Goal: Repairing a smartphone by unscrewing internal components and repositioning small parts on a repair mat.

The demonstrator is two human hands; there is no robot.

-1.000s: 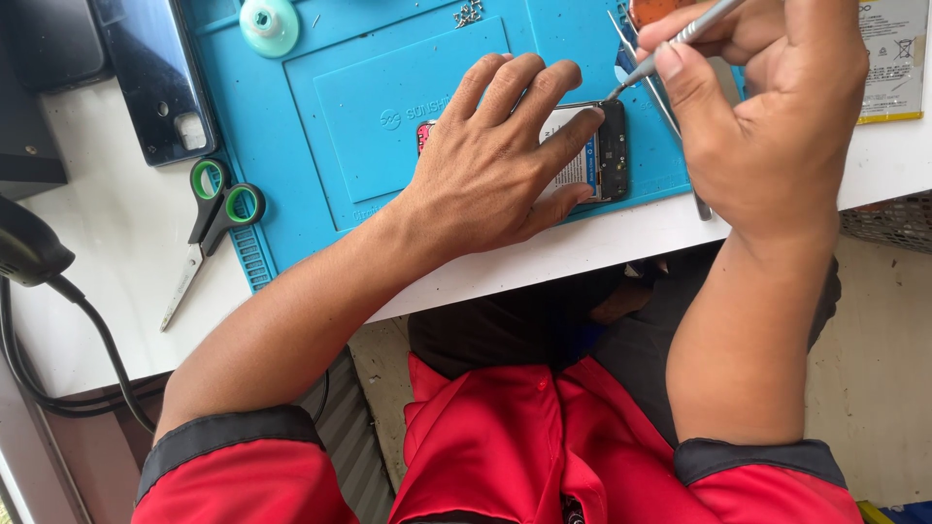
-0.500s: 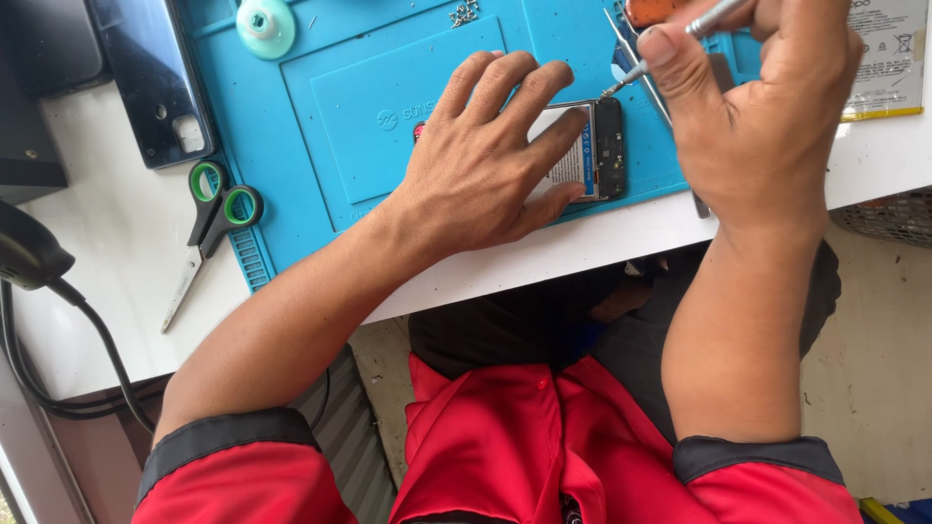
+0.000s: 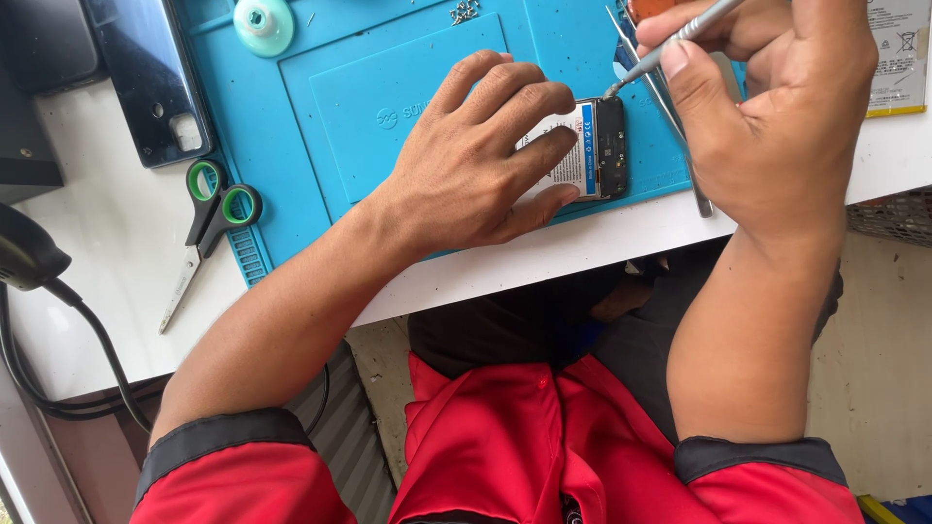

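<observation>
Flat under the left hand (image 3: 476, 160) lies the opened phone (image 3: 592, 147) (back off).

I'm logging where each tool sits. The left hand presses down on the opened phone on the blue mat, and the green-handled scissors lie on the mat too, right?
Not quite. The left hand does press the opened phone on the blue silicone mat, but the head view shows the green-handled scissors lying mostly on the white tabletop, only their handles at the mat's left edge.
</observation>
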